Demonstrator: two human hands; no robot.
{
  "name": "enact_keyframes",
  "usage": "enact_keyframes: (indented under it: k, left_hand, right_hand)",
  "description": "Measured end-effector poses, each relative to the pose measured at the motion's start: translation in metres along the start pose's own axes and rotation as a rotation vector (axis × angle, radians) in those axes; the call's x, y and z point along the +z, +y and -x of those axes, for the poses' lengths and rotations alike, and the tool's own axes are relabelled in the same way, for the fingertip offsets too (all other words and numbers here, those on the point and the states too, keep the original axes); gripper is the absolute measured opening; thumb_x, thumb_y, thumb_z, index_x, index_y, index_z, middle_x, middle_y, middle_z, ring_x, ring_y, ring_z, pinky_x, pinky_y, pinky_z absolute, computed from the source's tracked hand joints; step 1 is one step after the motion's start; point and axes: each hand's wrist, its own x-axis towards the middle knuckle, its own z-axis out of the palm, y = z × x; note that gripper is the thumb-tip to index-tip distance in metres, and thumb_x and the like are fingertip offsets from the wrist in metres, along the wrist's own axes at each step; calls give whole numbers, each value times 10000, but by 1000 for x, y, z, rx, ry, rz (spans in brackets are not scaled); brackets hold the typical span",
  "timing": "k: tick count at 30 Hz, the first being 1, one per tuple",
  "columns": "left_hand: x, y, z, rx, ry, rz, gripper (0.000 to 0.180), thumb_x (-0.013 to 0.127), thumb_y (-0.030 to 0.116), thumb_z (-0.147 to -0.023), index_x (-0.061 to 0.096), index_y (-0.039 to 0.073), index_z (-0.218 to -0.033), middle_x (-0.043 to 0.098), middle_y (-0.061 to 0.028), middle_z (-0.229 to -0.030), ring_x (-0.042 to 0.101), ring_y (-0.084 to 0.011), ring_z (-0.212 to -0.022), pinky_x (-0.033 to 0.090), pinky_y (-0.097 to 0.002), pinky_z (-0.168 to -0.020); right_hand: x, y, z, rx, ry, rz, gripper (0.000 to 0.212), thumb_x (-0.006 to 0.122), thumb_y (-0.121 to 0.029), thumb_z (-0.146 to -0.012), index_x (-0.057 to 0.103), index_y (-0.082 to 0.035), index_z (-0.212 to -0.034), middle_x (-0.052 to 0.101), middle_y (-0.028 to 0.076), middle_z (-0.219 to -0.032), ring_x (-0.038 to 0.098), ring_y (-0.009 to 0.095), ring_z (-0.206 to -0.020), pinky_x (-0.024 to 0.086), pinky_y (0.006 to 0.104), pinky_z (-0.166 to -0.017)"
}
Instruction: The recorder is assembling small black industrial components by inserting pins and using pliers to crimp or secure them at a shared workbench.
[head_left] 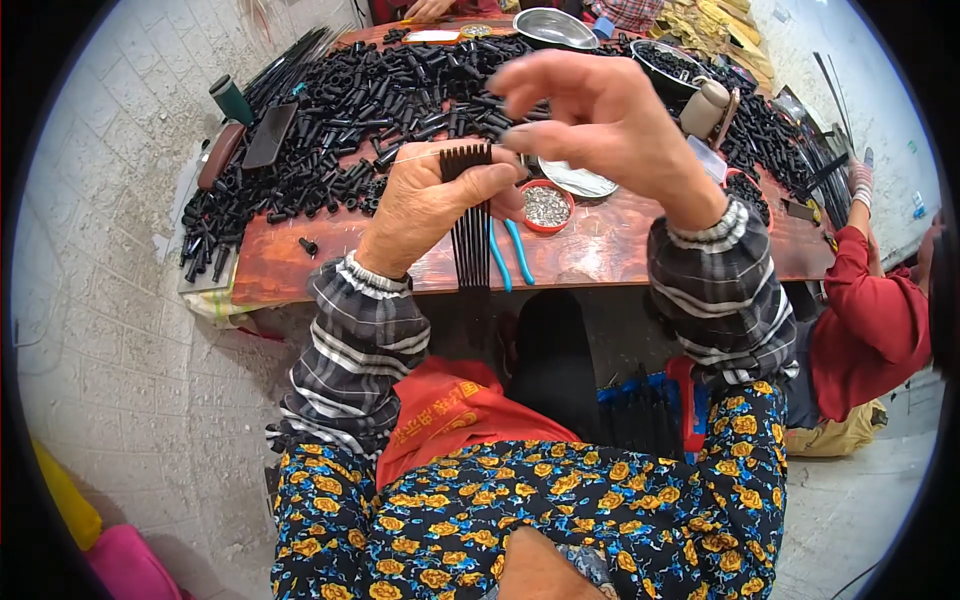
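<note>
My left hand (425,195) grips a bundle of thin black rods (470,245) that look like umbrella ribs. They lie side by side, their upper ends fanned like comb teeth above my thumb and their lower ends hanging past the table's front edge. A fine pale thread or wire (418,156) runs by the upper part of the bundle. To the right, my right hand (600,120) is raised over the table, fingers curved and apart from the thumb. Its thumb tip is close to the bundle's top; I see nothing held in it.
Black plastic tube-like parts (400,95) cover much of the red-brown table (330,265). Near my hands are blue-handled pliers (515,255), a red-rimmed dish of small metal pieces (547,207) and a white plate (580,180). A red-sleeved person (870,310) works at the right.
</note>
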Motion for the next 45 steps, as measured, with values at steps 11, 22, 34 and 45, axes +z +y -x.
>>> enact_keyframes:
  k: [11, 22, 34, 45]
  left_hand:
    - [0, 0, 0, 50, 74, 192, 140, 616, 115, -903, 630, -24, -901, 631, -71, -728, 619, -147, -706, 513, -273, -659]
    - [-32, -26, 10, 129, -155, 597, 798, 685, 351, -804, 347, -105, -1365, 522, -315, -1245, 486, -401, -1229, 428, -469, -1015]
    - [-8, -156, 21, 226, -33, -997, 589, 577, 280, -865, 413, 1, -1358, 331, -211, -1448, 274, -368, -1377, 242, -457, -1127]
    - [2, -137, 17, 163, 17, -1240, 498, 512, 145, -914, 383, -41, -1357, 350, -264, -1414, 300, -399, -1349, 223, -489, -1114]
  right_hand:
    - [66, 56, 16, 195, -419, -28, 417, 848, -270, -658, 589, 14, -817, 624, 58, -797, 586, 146, -764, 485, 292, -656]
    - [106, 86, 19, -76, -217, -162, 222, 697, -250, -802, 656, -34, -831, 649, 59, -726, 636, 196, -712, 487, 322, -621]
    - [106, 73, 44, -329, -212, -108, 244, 696, -108, -763, 628, -28, -984, 630, 139, -901, 625, 338, -817, 504, 389, -714]
    - [126, 35, 78, -640, -388, 199, 164, 563, -129, -711, 528, -6, -814, 453, 61, -775, 532, 199, -670, 459, 307, -506]
